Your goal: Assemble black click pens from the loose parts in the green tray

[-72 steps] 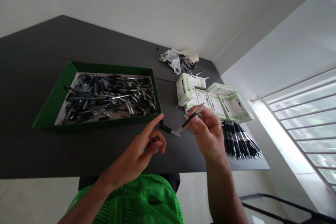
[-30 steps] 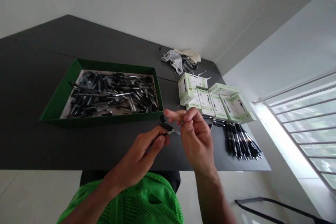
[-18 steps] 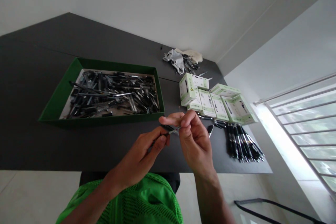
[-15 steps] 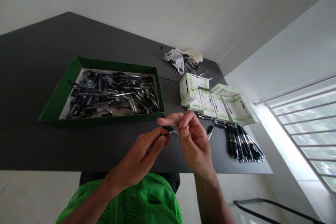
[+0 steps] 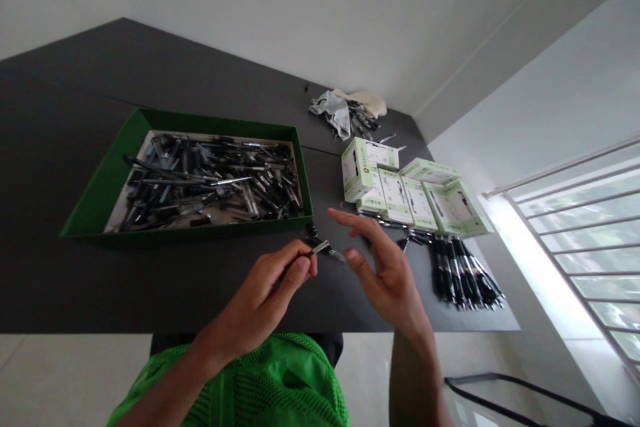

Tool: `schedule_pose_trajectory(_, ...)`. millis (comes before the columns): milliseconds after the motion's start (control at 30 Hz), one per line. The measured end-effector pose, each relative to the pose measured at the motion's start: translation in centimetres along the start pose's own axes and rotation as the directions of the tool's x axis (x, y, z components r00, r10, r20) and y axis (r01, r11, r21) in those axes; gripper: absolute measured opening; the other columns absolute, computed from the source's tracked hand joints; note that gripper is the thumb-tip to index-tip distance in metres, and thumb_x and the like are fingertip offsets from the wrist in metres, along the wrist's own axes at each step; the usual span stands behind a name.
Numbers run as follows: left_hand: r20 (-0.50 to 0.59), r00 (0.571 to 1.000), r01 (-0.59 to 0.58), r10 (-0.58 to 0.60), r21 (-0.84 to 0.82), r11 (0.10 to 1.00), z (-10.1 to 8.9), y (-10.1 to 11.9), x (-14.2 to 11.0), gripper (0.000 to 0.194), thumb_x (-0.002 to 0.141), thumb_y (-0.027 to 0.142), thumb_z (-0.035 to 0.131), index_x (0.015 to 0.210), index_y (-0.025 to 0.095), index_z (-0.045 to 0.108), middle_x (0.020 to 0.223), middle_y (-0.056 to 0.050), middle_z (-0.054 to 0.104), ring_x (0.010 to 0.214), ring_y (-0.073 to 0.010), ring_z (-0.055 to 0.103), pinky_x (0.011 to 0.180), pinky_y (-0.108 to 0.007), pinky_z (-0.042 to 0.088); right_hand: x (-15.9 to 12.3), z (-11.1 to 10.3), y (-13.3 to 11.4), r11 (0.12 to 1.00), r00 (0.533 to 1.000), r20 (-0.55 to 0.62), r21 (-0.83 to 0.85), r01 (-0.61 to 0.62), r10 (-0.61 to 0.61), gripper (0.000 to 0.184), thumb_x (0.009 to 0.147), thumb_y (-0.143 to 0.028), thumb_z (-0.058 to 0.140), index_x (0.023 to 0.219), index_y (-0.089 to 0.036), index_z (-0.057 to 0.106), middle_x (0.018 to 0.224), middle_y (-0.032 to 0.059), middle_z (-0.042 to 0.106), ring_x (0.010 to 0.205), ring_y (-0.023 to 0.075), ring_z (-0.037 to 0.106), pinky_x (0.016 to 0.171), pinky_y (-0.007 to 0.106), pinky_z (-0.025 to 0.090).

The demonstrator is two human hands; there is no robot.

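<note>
My left hand (image 5: 277, 280) is closed round a dark pen (image 5: 319, 248), whose clear and silvery end sticks out past the thumb and forefinger. To its right my right hand (image 5: 383, 267) hovers over the table, fingers apart and nothing in them. Between the hands, another black pen (image 5: 337, 255) with a clear tip lies on the table by the box corner. A green open box (image 5: 200, 229) holds a heap of loose black and clear pens (image 5: 215, 180) to the left. Right of my right hand lies a fanned row of black pens (image 5: 463, 273).
Light green and white pen cartons (image 5: 395, 193) stand right of the box. More pens (image 5: 417, 235) lie before them. At the back, a grey cloth (image 5: 333, 110) and a cream cloth (image 5: 367, 103) rest by several pens (image 5: 363, 123). The dark table (image 5: 150, 293) meets a wall behind.
My right hand held a dark pen piece, brought it to my left hand, and pinched the end of the pen there. Now it has let go and moved right, fingers spread.
</note>
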State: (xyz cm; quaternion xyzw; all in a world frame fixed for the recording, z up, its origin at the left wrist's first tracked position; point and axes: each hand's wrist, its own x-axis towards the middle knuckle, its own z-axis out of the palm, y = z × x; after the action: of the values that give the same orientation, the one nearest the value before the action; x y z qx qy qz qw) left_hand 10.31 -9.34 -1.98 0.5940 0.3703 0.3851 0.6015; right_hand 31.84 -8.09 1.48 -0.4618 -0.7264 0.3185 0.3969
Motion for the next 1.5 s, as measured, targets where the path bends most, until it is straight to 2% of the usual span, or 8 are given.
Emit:
schedule_pose_trajectory(167,-0.016,0.999,0.035,-0.035,-0.009,0.999,-0.3,0.2,0.1,0.041,0.110,0.053,0.043,0.091,0.020,0.057,0.082,0.001,0.053,0.073,-0.0143,0.046,0.067,-0.027,0.037,-2.1,-6.1,5.0,0.770,0.932,-0.361,-0.585,-0.255,0.034,0.027,0.104,-0.035,0.051,0.105,-0.023,0.075,0.108,0.0102,0.077,0.104,0.0290,0.067,0.096,0.046,0.050)
schedule_pose_trajectory(400,-0.047,0.999,0.001,-0.003,-0.039,0.999,-0.2,0.1,0.5,0.038,0.111,0.052,0.042,0.098,0.020,0.059,0.075,0.003,0.046,0.071,-0.0142,0.043,0.067,-0.027,0.036,-6.4,-9.0,8.7,0.488,0.824,-0.437,-0.664,-0.566,0.362,0.039,0.102,-0.048,0.047,0.109,-0.023,0.076,0.098,0.0104,0.079,0.082,0.0280,0.069,0.073,0.040,0.047)
schedule_pose_trajectory(533,-0.083,0.997,-0.010,0.008,-0.027,1.000,-0.2,-0.3,0.5,0.035,0.112,0.051,0.042,0.110,0.020,0.059,0.076,0.003,0.047,0.071,-0.0139,0.044,0.069,-0.028,0.036,-6.0,-8.3,9.0,0.531,0.863,-0.450,-0.685,-0.499,0.230,0.035,0.101,-0.044,0.051,0.112,-0.021,0.076,0.104,0.0112,0.077,0.093,0.0296,0.069,0.079,0.041,0.049)
schedule_pose_trajectory(667,-0.085,0.996,-0.013,0.011,-0.025,1.000,-0.1,-0.4,0.4,0.033,0.112,0.050,0.043,0.116,0.021,0.058,0.077,0.003,0.048,0.071,-0.0140,0.045,0.069,-0.029,0.036,-3.9,-8.5,9.9,0.562,0.962,-0.263,-0.785,-0.261,0.079,0.032,0.101,-0.030,0.052,0.120,-0.019,0.076,0.122,0.0130,0.075,0.112,0.0314,0.062,0.098,0.046,0.049)
schedule_pose_trajectory(967,-0.087,0.996,-0.029,0.027,-0.017,0.999,0.2,0.1,0.3,0.034,0.112,0.050,0.042,0.112,0.020,0.058,0.076,0.004,0.047,0.070,-0.0129,0.045,0.068,-0.027,0.037,-2.6,-9.2,11.9,0.350,0.978,-0.188,-0.913,-0.210,0.096,0.029,0.099,-0.021,0.058,0.122,-0.018,0.077,0.111,0.0136,0.072,0.103,0.0327,0.058,0.092,0.046,0.047)
schedule_pose_trajectory(1167,-0.061,0.996,-0.051,0.059,0.130,0.990,0.2,0.0,0.3,0.033,0.111,0.045,0.046,0.100,0.020,0.064,0.075,0.003,0.052,0.069,-0.0119,0.051,0.064,-0.023,0.039,-2.5,-9.5,11.0,0.519,0.987,-0.158,-0.847,-0.117,-0.035,0.010,0.098,-0.023,0.065,0.106,-0.022,0.072,0.111,0.0090,0.076,0.109,0.0319,0.065,0.104,0.052,0.041)
schedule_pose_trajectory(1367,-0.076,0.984,-0.125,0.158,0.333,0.935,0.7,-0.2,0.5,0.024,0.110,0.033,0.049,0.101,0.020,0.067,0.084,0.001,0.067,0.075,-0.0126,0.062,0.072,-0.022,0.045,-2.1,-8.1,3.8,0.891,0.979,-0.163,-0.453,0.037,-0.123,0.013,0.092,-0.018,0.071,0.103,-0.026,0.071,0.092,0.0024,0.071,0.088,0.0226,0.065,0.081,0.039,0.050)
schedule_pose_trajectory(1500,-0.043,0.970,-0.204,0.238,0.381,0.902,1.1,-0.3,0.5,0.019,0.110,0.028,0.051,0.104,0.021,0.068,0.097,0.000,0.073,0.090,-0.0136,0.068,0.082,-0.022,0.048,-0.9,-6.9,-0.4,0.955,0.967,-0.041,-0.175,0.239,-0.250,0.027,0.087,-0.009,0.076,0.106,-0.029,0.074,0.093,-0.0008,0.075,0.085,0.0200,0.065,0.080,0.038,0.050)
